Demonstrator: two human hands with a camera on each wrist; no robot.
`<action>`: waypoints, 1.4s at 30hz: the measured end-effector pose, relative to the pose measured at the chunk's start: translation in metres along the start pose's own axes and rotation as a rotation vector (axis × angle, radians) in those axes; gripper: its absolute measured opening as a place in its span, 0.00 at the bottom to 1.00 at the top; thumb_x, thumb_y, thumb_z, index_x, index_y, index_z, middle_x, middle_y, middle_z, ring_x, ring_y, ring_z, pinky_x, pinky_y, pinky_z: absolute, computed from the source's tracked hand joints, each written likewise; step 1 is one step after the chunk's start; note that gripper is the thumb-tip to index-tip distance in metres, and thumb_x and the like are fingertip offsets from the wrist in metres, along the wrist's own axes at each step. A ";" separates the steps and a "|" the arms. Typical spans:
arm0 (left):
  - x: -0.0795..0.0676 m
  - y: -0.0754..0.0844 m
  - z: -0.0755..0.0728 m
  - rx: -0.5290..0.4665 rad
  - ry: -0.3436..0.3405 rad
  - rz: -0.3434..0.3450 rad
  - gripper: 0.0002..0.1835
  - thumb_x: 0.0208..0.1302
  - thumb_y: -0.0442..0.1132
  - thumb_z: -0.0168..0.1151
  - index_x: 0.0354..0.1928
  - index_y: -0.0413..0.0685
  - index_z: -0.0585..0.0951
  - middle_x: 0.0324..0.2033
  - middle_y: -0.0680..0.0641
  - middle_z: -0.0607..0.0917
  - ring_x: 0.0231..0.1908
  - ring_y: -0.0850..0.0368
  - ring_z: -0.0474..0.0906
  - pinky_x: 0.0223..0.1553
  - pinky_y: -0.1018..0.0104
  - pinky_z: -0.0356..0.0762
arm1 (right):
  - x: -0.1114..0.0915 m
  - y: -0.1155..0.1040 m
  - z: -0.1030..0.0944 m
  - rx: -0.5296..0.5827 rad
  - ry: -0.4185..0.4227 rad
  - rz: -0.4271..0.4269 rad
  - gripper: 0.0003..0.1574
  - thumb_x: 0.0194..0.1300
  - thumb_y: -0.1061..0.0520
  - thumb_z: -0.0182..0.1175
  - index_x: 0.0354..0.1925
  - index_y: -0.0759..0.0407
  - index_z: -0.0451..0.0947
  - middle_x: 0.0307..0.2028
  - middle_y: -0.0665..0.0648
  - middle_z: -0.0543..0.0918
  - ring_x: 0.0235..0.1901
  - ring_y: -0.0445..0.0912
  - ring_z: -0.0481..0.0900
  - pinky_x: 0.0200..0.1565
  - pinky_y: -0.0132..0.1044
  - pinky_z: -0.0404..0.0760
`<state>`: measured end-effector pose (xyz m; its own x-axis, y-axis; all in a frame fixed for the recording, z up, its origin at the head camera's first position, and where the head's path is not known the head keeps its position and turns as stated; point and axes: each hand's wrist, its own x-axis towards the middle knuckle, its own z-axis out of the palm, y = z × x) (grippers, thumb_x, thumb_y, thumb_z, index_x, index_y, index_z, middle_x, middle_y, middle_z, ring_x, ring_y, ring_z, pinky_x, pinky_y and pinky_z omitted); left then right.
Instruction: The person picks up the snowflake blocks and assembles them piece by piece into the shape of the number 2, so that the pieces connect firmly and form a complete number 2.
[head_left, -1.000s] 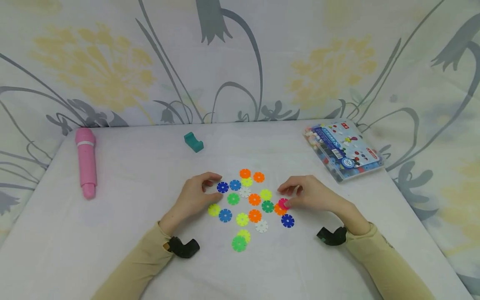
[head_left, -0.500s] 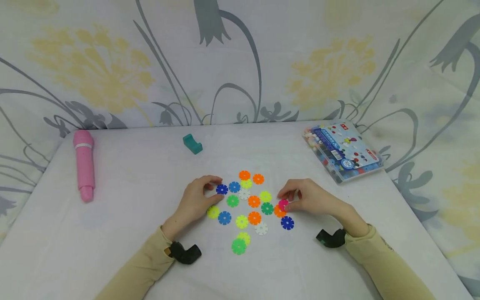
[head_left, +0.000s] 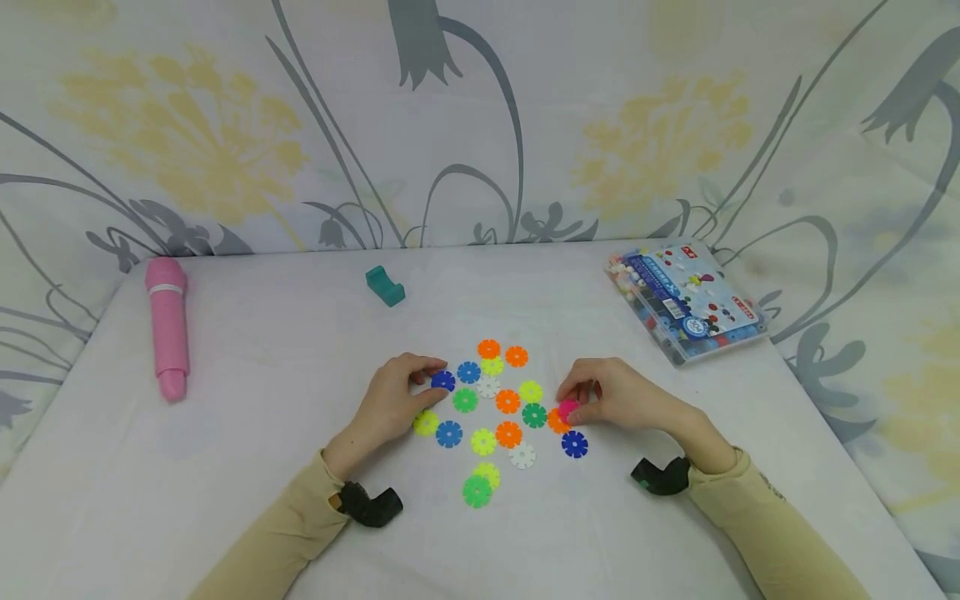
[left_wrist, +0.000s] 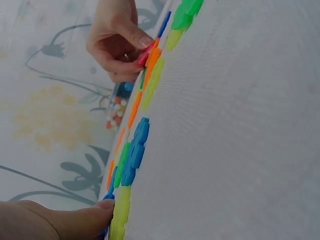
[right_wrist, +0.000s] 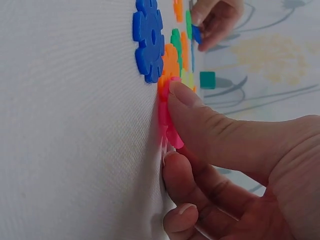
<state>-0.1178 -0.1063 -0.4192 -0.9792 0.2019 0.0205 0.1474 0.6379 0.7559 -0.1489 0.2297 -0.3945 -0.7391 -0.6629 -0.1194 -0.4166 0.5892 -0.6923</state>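
Between thumb and fingers, my left hand [head_left: 392,393] pinches a dark blue notched plastic disc [head_left: 442,381] at the left of a loose group of such discs. In the right wrist view this disc [right_wrist: 196,35] appears tilted up. My right hand [head_left: 626,392] pinches a pink notched disc [right_wrist: 172,127], which partly covers an orange disc [head_left: 557,421]. Close by that hand lie another dark blue disc [head_left: 575,444] and a dark green one [head_left: 535,415]. A yellow disc [head_left: 426,423] and a light blue disc [head_left: 449,434] lie below my left fingers.
More orange, yellow, green and white discs [head_left: 522,456] lie between the hands, some overlapping. A clear plastic box [head_left: 686,300] with a printed label stands at the back right. A teal block [head_left: 386,287] lies at the back, and a pink microphone-shaped object [head_left: 169,329] at the left.
Slightly, the dark blue disc in my left hand has shifted toward me. The pink disc in my right hand has moved a little right over the orange one. Other discs look unchanged.
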 end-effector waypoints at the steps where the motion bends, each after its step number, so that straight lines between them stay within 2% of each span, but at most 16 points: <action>1: 0.000 0.000 0.000 0.007 -0.003 0.004 0.18 0.62 0.37 0.70 0.54 0.44 0.84 0.43 0.45 0.84 0.42 0.52 0.74 0.45 0.61 0.72 | 0.000 0.000 0.000 0.000 0.000 0.003 0.11 0.57 0.55 0.74 0.40 0.49 0.85 0.34 0.45 0.81 0.33 0.41 0.75 0.37 0.31 0.76; 8: -0.002 0.001 -0.004 0.027 -0.013 0.011 0.15 0.62 0.38 0.71 0.51 0.45 0.84 0.42 0.46 0.83 0.42 0.52 0.73 0.45 0.60 0.72 | 0.001 0.000 0.000 0.018 -0.015 0.019 0.12 0.55 0.54 0.76 0.37 0.49 0.82 0.31 0.46 0.79 0.31 0.42 0.75 0.35 0.31 0.76; 14: -0.005 0.002 -0.003 0.064 -0.041 0.014 0.16 0.62 0.39 0.71 0.52 0.47 0.83 0.41 0.48 0.84 0.39 0.54 0.73 0.42 0.63 0.72 | -0.001 -0.008 -0.004 0.033 -0.026 0.058 0.10 0.56 0.53 0.75 0.31 0.47 0.81 0.23 0.46 0.76 0.24 0.42 0.73 0.29 0.31 0.73; 17: -0.006 0.001 -0.003 0.073 -0.046 0.019 0.18 0.63 0.39 0.70 0.54 0.45 0.84 0.38 0.49 0.83 0.36 0.56 0.73 0.39 0.65 0.72 | 0.001 -0.014 -0.004 0.055 0.011 0.066 0.08 0.58 0.54 0.74 0.31 0.47 0.81 0.22 0.46 0.77 0.23 0.42 0.74 0.29 0.31 0.75; 21: -0.008 0.001 -0.005 0.047 -0.033 0.014 0.18 0.63 0.37 0.70 0.55 0.44 0.84 0.37 0.48 0.82 0.35 0.56 0.73 0.37 0.66 0.74 | 0.008 -0.024 0.002 0.110 0.099 0.056 0.06 0.61 0.55 0.71 0.35 0.52 0.82 0.26 0.48 0.82 0.26 0.44 0.78 0.33 0.31 0.79; 27: -0.009 0.003 -0.007 -0.074 -0.003 -0.015 0.20 0.63 0.36 0.70 0.57 0.45 0.83 0.42 0.46 0.85 0.40 0.54 0.80 0.45 0.61 0.82 | 0.024 -0.043 0.015 0.268 0.240 0.066 0.05 0.66 0.58 0.67 0.40 0.58 0.83 0.33 0.56 0.88 0.30 0.51 0.87 0.38 0.39 0.86; 30: -0.009 0.006 -0.009 -0.177 -0.019 -0.050 0.20 0.64 0.37 0.69 0.58 0.46 0.83 0.46 0.46 0.85 0.43 0.53 0.83 0.48 0.59 0.83 | 0.033 -0.054 0.019 0.314 0.298 0.063 0.06 0.66 0.59 0.67 0.40 0.59 0.83 0.34 0.57 0.88 0.32 0.54 0.87 0.40 0.43 0.86; 36: -0.009 0.015 -0.012 -0.404 -0.058 -0.111 0.23 0.63 0.38 0.70 0.60 0.45 0.81 0.51 0.44 0.85 0.47 0.51 0.85 0.49 0.66 0.83 | 0.053 -0.073 0.022 0.356 0.360 0.033 0.07 0.66 0.59 0.67 0.41 0.60 0.83 0.34 0.57 0.89 0.35 0.57 0.88 0.42 0.39 0.86; 42: -0.015 0.031 -0.016 -0.485 -0.048 -0.070 0.24 0.63 0.36 0.70 0.61 0.41 0.80 0.52 0.42 0.85 0.47 0.50 0.85 0.47 0.70 0.83 | 0.059 -0.089 0.024 0.417 0.406 0.017 0.07 0.66 0.57 0.67 0.41 0.59 0.83 0.34 0.56 0.89 0.35 0.52 0.88 0.45 0.38 0.86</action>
<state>-0.1012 -0.1012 -0.3855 -0.9751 0.2128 -0.0625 -0.0114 0.2335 0.9723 -0.1428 0.1273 -0.3571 -0.9220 -0.3761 0.0926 -0.2202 0.3122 -0.9241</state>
